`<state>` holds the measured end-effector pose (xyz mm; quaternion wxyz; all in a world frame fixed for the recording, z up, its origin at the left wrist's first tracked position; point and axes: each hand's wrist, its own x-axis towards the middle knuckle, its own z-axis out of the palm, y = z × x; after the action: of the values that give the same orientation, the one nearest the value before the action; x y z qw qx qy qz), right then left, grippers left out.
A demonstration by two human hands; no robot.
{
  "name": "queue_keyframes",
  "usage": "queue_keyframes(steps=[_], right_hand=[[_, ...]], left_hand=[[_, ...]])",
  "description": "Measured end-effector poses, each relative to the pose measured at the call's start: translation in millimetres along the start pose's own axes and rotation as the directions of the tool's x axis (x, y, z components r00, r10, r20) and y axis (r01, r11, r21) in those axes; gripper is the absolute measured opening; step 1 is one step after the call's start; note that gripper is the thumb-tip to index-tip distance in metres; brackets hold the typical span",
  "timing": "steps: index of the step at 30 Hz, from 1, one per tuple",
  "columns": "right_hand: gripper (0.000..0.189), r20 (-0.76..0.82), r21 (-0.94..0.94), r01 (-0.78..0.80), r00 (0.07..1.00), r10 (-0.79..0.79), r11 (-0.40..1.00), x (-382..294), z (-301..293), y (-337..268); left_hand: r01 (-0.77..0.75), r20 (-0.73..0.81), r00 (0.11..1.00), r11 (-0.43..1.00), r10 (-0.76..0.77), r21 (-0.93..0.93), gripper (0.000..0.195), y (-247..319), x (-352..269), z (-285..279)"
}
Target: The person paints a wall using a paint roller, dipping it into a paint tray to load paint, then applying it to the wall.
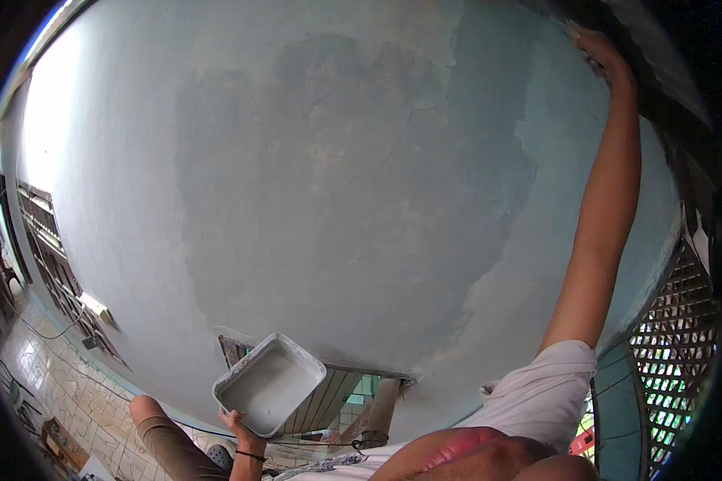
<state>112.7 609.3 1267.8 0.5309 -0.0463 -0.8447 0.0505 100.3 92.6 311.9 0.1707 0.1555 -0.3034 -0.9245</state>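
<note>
My left hand [238,425] grips the near rim of a rectangular tray [271,385], tilted, with whitish liquid in its bottom and pale smears along its walls. A dark bracelet circles that wrist. High at the upper right, my right hand [597,53] is closed around a small tool whose pale edge meets the wall near its top; its kind cannot be told. The wall [337,198] is pale blue-grey, with darker, damp-looking patches, fine cracks and uneven coating edges.
Below the tray is an opening in the wall with wooden slats [322,400] and a post [385,409]. Lattice [674,355] stands at the right. At the left are a louvred window [45,222], cables, a tiled floor [90,409] and a wooden box [63,444].
</note>
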Motion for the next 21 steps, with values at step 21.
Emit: queue_keyframes(steps=[21], right_hand=[[0.03, -0.158, 0.105, -0.017, 0.987, 0.034, 0.994, 50.1, 75.0, 0.9]], left_hand=[[0.088, 0.034, 0.996, 0.996, -0.087, -0.034, 0.073, -1.0, -3.0, 5.1]])
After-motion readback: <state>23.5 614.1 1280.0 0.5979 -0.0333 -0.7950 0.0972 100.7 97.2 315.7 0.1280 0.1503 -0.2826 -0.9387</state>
